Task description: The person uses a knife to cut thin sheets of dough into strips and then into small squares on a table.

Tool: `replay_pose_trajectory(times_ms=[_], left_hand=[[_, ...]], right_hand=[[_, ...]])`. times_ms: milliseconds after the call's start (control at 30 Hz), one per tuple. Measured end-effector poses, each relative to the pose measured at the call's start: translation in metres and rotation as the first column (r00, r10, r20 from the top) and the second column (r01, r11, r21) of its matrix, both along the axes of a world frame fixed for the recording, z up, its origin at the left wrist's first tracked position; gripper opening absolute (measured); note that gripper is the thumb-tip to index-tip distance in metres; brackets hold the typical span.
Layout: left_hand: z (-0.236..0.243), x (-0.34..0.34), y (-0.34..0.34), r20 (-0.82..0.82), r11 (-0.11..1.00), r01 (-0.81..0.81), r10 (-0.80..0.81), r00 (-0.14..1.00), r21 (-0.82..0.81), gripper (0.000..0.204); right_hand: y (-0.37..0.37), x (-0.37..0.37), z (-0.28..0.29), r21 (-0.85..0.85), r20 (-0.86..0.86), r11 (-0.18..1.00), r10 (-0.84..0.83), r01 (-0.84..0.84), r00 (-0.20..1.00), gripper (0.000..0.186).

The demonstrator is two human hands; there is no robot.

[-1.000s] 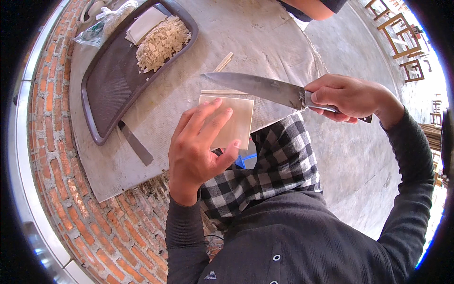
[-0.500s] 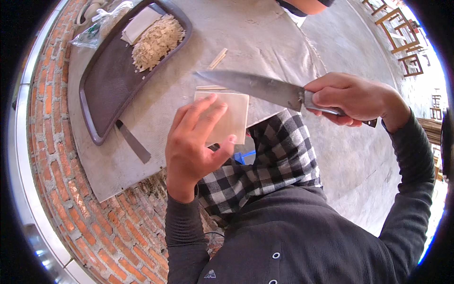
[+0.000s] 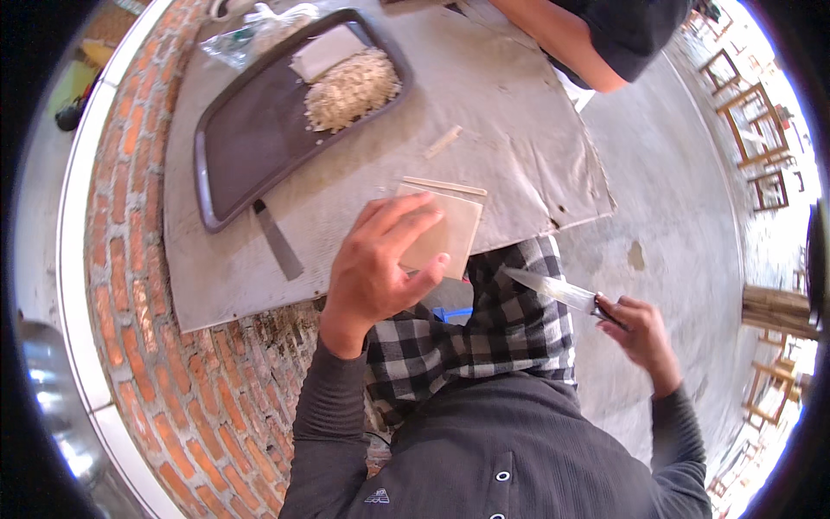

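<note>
My left hand [image 3: 376,268] rests on a pale square slab [image 3: 458,225] at the table's front edge, fingers spread over its top. Thin pale strips [image 3: 467,187] lie along the slab's far edge, and a short strip [image 3: 443,141] lies farther back. My right hand [image 3: 633,329] is low at the right, beside my checked lap, shut on the handle of a large knife [image 3: 549,285] with its blade pointing left. A second, narrow blade [image 3: 278,246] lies on the table at left, below the tray.
A brown tray [image 3: 246,147] holds pale shavings [image 3: 346,91] and folded white sheets [image 3: 327,50]. A plastic bag [image 3: 233,48] lies behind it on the table [image 3: 527,147]. Another person's arm [image 3: 575,43] is at the back right. Brick edging [image 3: 143,285] runs along the left; wooden stools [image 3: 768,189] stand at right.
My right hand and knife have moved down and toward me, away from above the slab. My left hand stays on the slab. The other person's arm shows more, and the view has shifted.
</note>
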State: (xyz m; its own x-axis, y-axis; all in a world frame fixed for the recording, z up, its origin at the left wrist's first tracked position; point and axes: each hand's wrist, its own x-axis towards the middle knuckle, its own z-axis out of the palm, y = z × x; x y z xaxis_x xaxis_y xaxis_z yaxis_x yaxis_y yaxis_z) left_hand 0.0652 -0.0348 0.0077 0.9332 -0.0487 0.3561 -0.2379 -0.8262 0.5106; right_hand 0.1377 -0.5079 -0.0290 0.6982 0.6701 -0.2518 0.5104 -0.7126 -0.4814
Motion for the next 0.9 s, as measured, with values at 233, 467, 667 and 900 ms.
replay_pose_trajectory(times_ms=[233,467,667,900], left_hand=[[0.002,-0.007,0.002,-0.001,0.999,-0.027,0.027,1.000,-0.046,0.049],[0.001,-0.009,0.002,-0.033,0.997,-0.034,0.032,0.999,-0.072,0.049],[0.003,0.001,-0.004,-0.003,1.000,-0.009,0.009,1.000,-0.029,0.046],[-0.004,-0.005,0.003,-0.012,0.999,-0.042,0.042,0.999,0.021,0.045]], right_hand=[[0.024,0.001,-0.096,-0.068,0.510,0.967,0.245,-0.245,0.825,0.070],[-0.084,0.003,-0.115,-0.123,0.424,0.969,0.245,-0.212,0.872,0.074],[-0.231,-0.010,-0.113,-0.101,0.194,0.925,-0.343,0.366,0.919,0.013],[-0.060,0.023,-0.044,-0.171,-0.329,0.981,-0.144,0.091,0.933,0.041]])
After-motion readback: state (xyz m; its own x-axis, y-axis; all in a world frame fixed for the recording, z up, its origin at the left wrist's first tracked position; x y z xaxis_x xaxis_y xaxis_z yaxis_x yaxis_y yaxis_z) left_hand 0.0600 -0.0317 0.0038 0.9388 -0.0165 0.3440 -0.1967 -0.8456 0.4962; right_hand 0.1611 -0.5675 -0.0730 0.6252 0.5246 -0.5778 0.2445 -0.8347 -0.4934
